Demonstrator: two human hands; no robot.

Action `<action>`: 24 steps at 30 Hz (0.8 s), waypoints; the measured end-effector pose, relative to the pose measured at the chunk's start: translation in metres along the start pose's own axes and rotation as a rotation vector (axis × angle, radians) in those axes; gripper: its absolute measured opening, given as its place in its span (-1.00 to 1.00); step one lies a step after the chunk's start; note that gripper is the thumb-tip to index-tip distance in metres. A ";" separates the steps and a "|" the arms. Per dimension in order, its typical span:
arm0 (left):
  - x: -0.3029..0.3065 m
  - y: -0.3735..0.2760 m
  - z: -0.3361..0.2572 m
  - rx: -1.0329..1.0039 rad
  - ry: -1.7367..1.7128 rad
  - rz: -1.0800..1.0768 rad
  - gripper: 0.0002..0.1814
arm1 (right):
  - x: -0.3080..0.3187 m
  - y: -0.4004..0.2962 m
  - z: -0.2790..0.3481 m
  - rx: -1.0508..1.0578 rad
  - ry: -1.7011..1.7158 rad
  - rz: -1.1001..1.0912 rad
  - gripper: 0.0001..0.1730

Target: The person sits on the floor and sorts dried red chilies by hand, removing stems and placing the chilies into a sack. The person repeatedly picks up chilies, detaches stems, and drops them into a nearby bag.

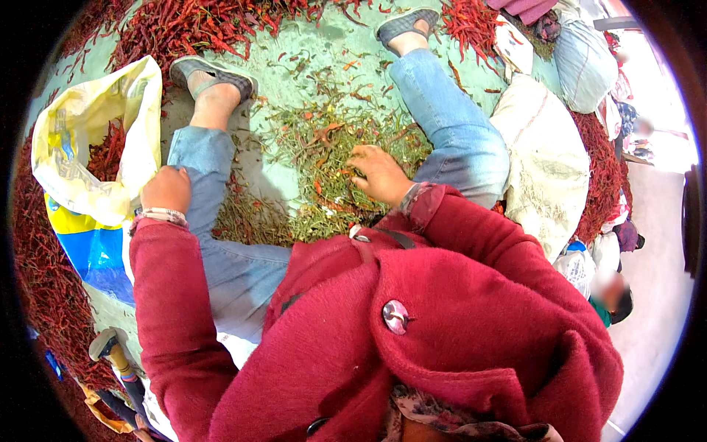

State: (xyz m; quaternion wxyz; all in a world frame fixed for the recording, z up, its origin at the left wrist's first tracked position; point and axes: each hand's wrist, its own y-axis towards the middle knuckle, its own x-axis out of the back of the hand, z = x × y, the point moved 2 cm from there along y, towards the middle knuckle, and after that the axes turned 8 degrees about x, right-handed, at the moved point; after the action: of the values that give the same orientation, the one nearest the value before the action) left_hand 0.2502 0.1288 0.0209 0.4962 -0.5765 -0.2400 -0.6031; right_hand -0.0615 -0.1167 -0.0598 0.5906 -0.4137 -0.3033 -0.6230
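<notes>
My left hand (166, 189) is closed at the rim of a yellow-white plastic sack (144, 94), beside my knee; what its fingers hold is hidden. The sack stands with its mouth wide, and dried red chillies (108, 152) lie inside. My right hand (382, 174) rests low over a heap of green chilli stems and scraps (326, 149) between my legs, fingers curled; whether it holds a stem I cannot tell.
Large piles of red chillies (193, 25) lie beyond my feet and along the left. A full white woven sack (547, 166) stands against my right leg. More sacks (584, 66) and other people are at the right; another person's legs (126, 367) show at lower left.
</notes>
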 end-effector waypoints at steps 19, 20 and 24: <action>0.049 -0.046 0.015 -0.488 -0.603 0.088 -0.64 | 0.031 0.212 -0.057 0.051 -0.112 -0.106 -0.49; 0.047 -0.045 0.014 -0.508 -0.615 0.106 -0.64 | 0.028 0.226 -0.063 0.012 -0.134 -0.130 -0.47; 0.027 -0.038 0.014 -0.540 -0.587 0.165 -0.62 | 0.016 0.278 -0.063 -0.076 -0.131 -0.126 -0.38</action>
State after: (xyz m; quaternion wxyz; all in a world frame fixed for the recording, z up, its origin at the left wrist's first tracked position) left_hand 0.2278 0.1474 0.0603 0.2844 -0.8512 -0.1575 -0.4122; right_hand 0.2040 -0.2118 -0.1065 0.5130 -0.4557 -0.3428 -0.6415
